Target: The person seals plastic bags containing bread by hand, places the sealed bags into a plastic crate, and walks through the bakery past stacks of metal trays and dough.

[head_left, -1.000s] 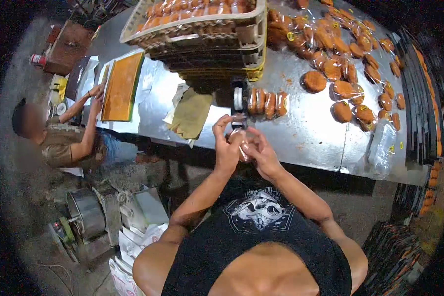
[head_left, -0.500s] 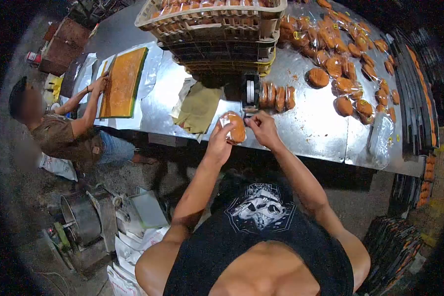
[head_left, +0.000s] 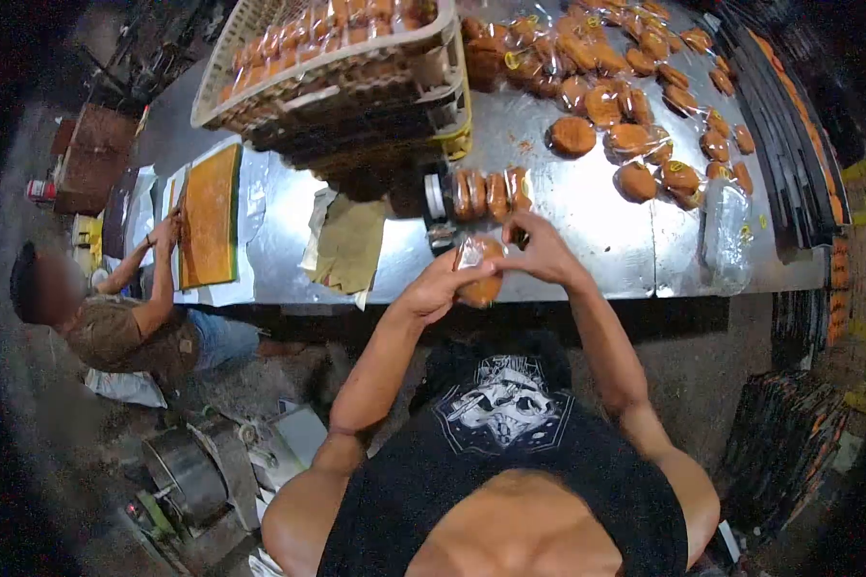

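Observation:
My left hand (head_left: 435, 288) grips a clear-wrapped brown bun pack (head_left: 479, 265) over the table's front edge. At the pack's right side, my right hand (head_left: 546, 252) has its thumb and finger pinched together at the wrapping; what lies between the fingertips is too small to make out. Just beyond the hands stands a small tape dispenser (head_left: 436, 204). A row of wrapped buns (head_left: 492, 192) lies to its right. Several brown paper sheets (head_left: 349, 242) are spread on the metal table to the left of my hands.
Stacked crates (head_left: 327, 96) of wrapped buns stand behind the dispenser. Many bagged buns (head_left: 597, 58) cover the back right, with plastic bags (head_left: 727, 236) near the right edge. At the left, a co-worker (head_left: 115, 322) leans over a flat orange slab (head_left: 210, 216).
The view has turned, so the table's contents sit further left. My right hand has come to the wrapped pack, and its fingers now meet the wrapping.

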`<move>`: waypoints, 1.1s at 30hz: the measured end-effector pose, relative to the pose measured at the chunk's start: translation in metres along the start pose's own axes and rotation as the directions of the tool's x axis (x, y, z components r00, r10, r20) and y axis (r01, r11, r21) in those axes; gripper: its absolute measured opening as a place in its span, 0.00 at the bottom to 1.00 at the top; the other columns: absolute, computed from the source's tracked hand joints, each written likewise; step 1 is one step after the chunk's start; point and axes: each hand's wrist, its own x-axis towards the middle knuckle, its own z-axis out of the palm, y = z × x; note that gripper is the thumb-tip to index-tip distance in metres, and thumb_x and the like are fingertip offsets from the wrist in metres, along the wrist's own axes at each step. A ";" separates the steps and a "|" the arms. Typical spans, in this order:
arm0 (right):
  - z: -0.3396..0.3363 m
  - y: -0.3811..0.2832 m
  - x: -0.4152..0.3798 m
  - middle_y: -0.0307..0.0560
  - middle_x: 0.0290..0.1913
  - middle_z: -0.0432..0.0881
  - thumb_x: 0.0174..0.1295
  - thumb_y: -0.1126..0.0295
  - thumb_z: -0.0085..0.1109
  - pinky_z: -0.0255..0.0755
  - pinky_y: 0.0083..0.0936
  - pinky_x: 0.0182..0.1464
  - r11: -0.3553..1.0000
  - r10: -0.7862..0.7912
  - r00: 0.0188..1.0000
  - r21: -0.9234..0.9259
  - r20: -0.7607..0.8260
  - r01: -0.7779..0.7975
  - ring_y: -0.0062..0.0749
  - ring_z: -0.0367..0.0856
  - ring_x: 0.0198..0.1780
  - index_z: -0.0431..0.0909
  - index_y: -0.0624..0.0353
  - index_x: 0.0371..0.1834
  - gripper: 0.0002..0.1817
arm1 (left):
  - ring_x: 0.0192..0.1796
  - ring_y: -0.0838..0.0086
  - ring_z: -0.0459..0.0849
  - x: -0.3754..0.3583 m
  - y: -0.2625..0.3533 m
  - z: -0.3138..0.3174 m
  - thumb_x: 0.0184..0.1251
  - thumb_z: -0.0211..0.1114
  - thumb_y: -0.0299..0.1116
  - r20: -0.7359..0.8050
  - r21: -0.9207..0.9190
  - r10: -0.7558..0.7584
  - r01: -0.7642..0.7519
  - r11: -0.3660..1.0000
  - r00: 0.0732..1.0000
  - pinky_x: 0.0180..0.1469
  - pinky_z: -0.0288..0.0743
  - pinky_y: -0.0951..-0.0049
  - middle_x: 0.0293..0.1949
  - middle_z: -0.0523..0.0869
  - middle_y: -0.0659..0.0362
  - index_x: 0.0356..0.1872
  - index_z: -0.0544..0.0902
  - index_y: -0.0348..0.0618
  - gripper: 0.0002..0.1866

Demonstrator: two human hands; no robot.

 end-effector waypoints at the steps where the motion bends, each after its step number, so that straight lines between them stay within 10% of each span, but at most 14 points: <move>1: -0.002 0.010 -0.008 0.52 0.44 0.81 0.42 0.48 0.81 0.72 0.33 0.50 0.981 -0.182 0.981 0.052 -0.073 0.186 0.38 0.78 0.50 0.81 0.62 0.40 0.31 | 0.58 0.67 0.82 0.006 0.001 -0.001 0.76 0.57 0.43 -0.001 -0.162 -0.058 0.057 0.985 0.998 0.64 0.75 0.62 0.55 0.84 0.54 0.62 0.76 0.38 0.22; 3: -0.009 0.026 -0.006 0.49 0.44 0.80 0.49 0.55 0.79 0.71 0.30 0.51 0.768 -0.638 0.758 -0.040 -0.135 0.639 0.38 0.79 0.47 0.77 0.59 0.52 0.31 | 0.60 0.70 0.81 0.026 0.009 0.003 0.78 0.54 0.41 -0.030 -0.262 -0.152 0.139 0.955 0.988 0.64 0.75 0.66 0.56 0.83 0.55 0.64 0.75 0.38 0.22; 7: -0.027 0.036 -0.015 0.58 0.48 0.77 0.56 0.66 0.73 0.72 0.35 0.51 0.970 -0.134 0.903 0.132 -0.409 0.203 0.46 0.79 0.46 0.72 0.61 0.57 0.28 | 0.60 0.68 0.80 0.087 0.029 0.017 0.77 0.53 0.34 -0.226 -0.070 0.059 -0.076 0.995 0.972 0.63 0.73 0.68 0.57 0.82 0.53 0.63 0.75 0.37 0.19; 10: -0.021 0.092 0.028 0.58 0.48 0.77 0.58 0.69 0.70 0.72 0.36 0.49 0.921 -0.381 0.432 -0.296 -0.817 0.254 0.50 0.78 0.45 0.69 0.63 0.59 0.28 | 0.53 0.66 0.82 0.174 0.038 0.008 0.72 0.60 0.32 -0.395 0.491 0.441 -0.220 0.843 0.806 0.57 0.75 0.68 0.48 0.84 0.53 0.58 0.76 0.32 0.19; 14: 0.002 0.149 0.052 0.62 0.52 0.74 0.58 0.69 0.69 0.70 0.44 0.52 0.937 -0.349 0.713 -0.254 -0.609 0.242 0.59 0.74 0.49 0.67 0.65 0.61 0.30 | 0.53 0.55 0.81 0.283 0.056 0.058 0.59 0.66 0.30 0.309 0.908 0.556 -0.413 0.068 0.772 0.57 0.74 0.57 0.52 0.80 0.45 0.56 0.76 0.32 0.23; 16: 0.008 0.160 0.052 0.64 0.55 0.73 0.58 0.63 0.70 0.69 0.47 0.57 0.937 -0.344 0.725 -0.265 -0.596 0.227 0.62 0.73 0.55 0.68 0.65 0.60 0.31 | 0.51 0.53 0.80 0.356 0.007 0.054 0.56 0.65 0.27 0.317 0.931 0.509 -0.161 -0.328 0.800 0.56 0.72 0.50 0.51 0.80 0.46 0.55 0.75 0.36 0.23; 19: -0.018 0.149 0.035 0.60 0.55 0.75 0.58 0.61 0.70 0.71 0.44 0.60 0.970 -0.227 0.774 -0.066 -0.591 0.234 0.57 0.76 0.57 0.73 0.64 0.56 0.27 | 0.50 0.51 0.81 0.422 -0.014 0.047 0.55 0.65 0.27 0.471 0.854 0.740 -0.037 -0.519 0.479 0.55 0.71 0.45 0.48 0.81 0.48 0.55 0.75 0.39 0.23; 22: -0.044 0.150 0.014 0.53 0.51 0.79 0.61 0.61 0.68 0.76 0.37 0.54 0.962 0.050 0.796 0.243 -0.603 0.124 0.44 0.81 0.52 0.76 0.63 0.53 0.22 | 0.48 0.52 0.81 0.418 -0.004 0.044 0.55 0.66 0.28 0.266 0.956 0.719 -0.081 -0.282 0.643 0.55 0.71 0.46 0.44 0.82 0.51 0.54 0.76 0.41 0.23; 24: -0.066 0.150 0.003 0.45 0.47 0.82 0.66 0.63 0.64 0.78 0.27 0.49 0.941 0.096 0.715 0.298 -0.693 0.161 0.30 0.82 0.48 0.79 0.61 0.51 0.16 | 0.46 0.60 0.84 0.391 0.028 0.044 0.58 0.69 0.31 0.037 0.966 0.528 -0.165 0.198 0.848 0.53 0.75 0.55 0.45 0.85 0.54 0.54 0.77 0.39 0.22; 28: -0.092 0.146 0.002 0.46 0.44 0.83 0.66 0.61 0.65 0.76 0.26 0.47 0.897 0.209 0.599 0.395 -0.773 0.198 0.30 0.81 0.44 0.79 0.62 0.54 0.20 | 0.50 0.69 0.86 0.286 0.044 0.036 0.65 0.69 0.36 0.060 0.360 0.171 -0.181 0.915 0.983 0.57 0.79 0.68 0.50 0.87 0.54 0.59 0.78 0.37 0.23; 33: -0.076 0.062 -0.017 0.39 0.34 0.81 0.68 0.66 0.63 0.71 0.20 0.38 0.920 0.006 0.719 0.285 -0.695 0.268 0.21 0.76 0.35 0.85 0.64 0.35 0.11 | 0.46 0.75 0.85 0.142 0.028 0.067 0.71 0.66 0.36 -0.082 -0.141 0.101 -0.112 0.984 0.991 0.54 0.78 0.74 0.45 0.87 0.59 0.54 0.81 0.33 0.18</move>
